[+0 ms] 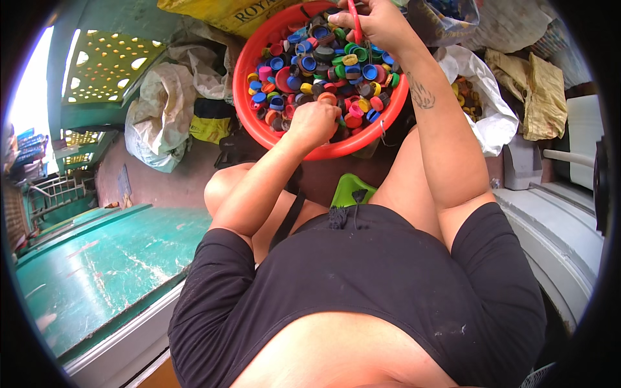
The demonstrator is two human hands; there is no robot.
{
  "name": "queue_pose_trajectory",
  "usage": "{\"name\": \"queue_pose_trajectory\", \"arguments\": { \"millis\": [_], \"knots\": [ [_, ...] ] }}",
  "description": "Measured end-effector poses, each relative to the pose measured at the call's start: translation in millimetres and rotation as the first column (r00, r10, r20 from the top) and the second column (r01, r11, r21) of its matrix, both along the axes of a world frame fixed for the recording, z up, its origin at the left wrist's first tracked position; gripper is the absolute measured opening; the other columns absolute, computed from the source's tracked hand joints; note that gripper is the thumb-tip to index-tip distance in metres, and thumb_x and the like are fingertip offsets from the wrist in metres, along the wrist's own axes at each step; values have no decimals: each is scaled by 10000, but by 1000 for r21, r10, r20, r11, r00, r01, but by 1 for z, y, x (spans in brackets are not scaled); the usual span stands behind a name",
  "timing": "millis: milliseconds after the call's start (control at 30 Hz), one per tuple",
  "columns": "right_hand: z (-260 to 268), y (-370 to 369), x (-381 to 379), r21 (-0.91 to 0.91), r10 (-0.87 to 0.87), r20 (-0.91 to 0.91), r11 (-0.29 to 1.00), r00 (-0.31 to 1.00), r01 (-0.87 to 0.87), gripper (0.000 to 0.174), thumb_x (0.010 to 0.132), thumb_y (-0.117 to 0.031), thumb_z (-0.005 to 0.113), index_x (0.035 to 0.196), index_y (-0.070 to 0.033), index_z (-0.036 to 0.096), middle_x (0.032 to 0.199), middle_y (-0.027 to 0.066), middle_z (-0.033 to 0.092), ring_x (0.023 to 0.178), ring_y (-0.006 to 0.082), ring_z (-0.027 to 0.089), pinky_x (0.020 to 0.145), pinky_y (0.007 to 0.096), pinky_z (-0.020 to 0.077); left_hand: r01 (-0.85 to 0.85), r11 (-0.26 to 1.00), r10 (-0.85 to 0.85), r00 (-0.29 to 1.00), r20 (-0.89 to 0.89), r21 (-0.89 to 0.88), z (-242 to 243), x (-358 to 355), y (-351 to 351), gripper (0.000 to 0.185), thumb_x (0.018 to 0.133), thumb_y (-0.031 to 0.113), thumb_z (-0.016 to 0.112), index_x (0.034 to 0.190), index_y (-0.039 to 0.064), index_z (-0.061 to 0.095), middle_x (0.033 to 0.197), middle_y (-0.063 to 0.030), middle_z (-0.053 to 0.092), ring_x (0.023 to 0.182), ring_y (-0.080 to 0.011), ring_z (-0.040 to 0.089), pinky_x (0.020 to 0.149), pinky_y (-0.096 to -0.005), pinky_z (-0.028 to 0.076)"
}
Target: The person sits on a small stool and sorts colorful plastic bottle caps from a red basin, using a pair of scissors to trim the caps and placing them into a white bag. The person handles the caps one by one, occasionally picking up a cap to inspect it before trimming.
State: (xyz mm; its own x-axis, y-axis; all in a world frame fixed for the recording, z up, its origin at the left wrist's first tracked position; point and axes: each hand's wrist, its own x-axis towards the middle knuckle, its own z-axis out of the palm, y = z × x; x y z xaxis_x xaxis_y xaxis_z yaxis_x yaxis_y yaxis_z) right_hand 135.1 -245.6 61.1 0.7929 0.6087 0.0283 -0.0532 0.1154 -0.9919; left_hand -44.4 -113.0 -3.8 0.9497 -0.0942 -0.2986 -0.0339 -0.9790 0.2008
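Observation:
A round red plastic basin (pixel 320 154) stands before me, heaped with bottle caps (pixel 308 63) in blue, green, red, yellow, black and other colours. Over its far right side, my right hand (pixel 373 22) grips a slim red plastic piece (pixel 355 22) whose exact kind I cannot make out. My left hand (pixel 315 119) reaches over the near rim into the caps, fingers curled downward. An orange cap (pixel 327 98) lies right at its knuckles. The left fingertips are hidden, so whether they pinch a cap is unclear.
On the right, a white sack (pixel 495 116) holds yellow and brown caps, with a tan sack (pixel 543 97) beyond. Crumpled sacks (pixel 160 111) lie left. A metal wire (pixel 383 130) hangs on the basin's rim. A green plastic seat (pixel 351 189) shows between my legs; a teal panel (pixel 126 262) is at left.

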Motion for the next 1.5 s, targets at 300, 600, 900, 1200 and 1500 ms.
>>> {"name": "queue_pose_trajectory", "arguments": {
  "millis": [300, 600, 900, 1200, 1500],
  "knots": [
    [-2, 6, 1, -79, -13, 2, 997, 1000, 13, 379, 768, -171, 793, 1025, 16, 587, 802, 60, 624, 608, 112, 574, 553, 256, 480, -662, -381, 289, 578, -763, -645, 32, -1, 104, 217, 865, 190, 670, 1048, 130, 571, 922, -24, 636, 653, -74, 554, 436, -173, 344],
    [-2, 11, 6, -113, -33, 18, 993, 999, 35, 430, 773, -235, 785, 1084, -14, 588, 841, 24, 611, 669, 89, 572, 619, 231, 491, -487, -498, 680, 294, -672, -717, 7, 19, 283, 196, 814, 166, 714, 974, 101, 621, 803, -17, 636, 652, -106, 608, 390, -179, 361],
    [-13, 13, 12, -203, -52, 121, 976, 991, 76, 438, 783, -266, 784, 1096, -16, 606, 873, 38, 633, 743, 91, 603, 624, 233, 496, -782, 422, 906, 362, 217, -459, -13, 62, 365, 513, 836, 392, 703, 1227, 73, 610, 1076, -101, 686, 963, -252, 652, 869, -382, 497],
    [-10, 22, 16, -93, -3, -66, 996, 998, -3, 374, 773, -140, 785, 1029, 23, 565, 818, 73, 622, 628, 121, 578, 557, 261, 500, 382, 895, -371, 924, 92, -231, 7, 11, 72, 137, 757, 161, 663, 874, 123, 723, 869, -48, 665, 951, -233, 608, 955, -429, 429],
    [-11, 20, 11, -2, 1, -36, 1000, 999, -1, 345, 774, -129, 781, 1004, 13, 568, 809, 81, 631, 641, 139, 596, 556, 264, 500, 398, 906, -424, 841, 337, 146, -4, 20, 102, 379, 750, 184, 677, 1123, 256, 675, 1098, -10, 604, 1152, -235, 511, 1081, -514, 302]
  ]
}}
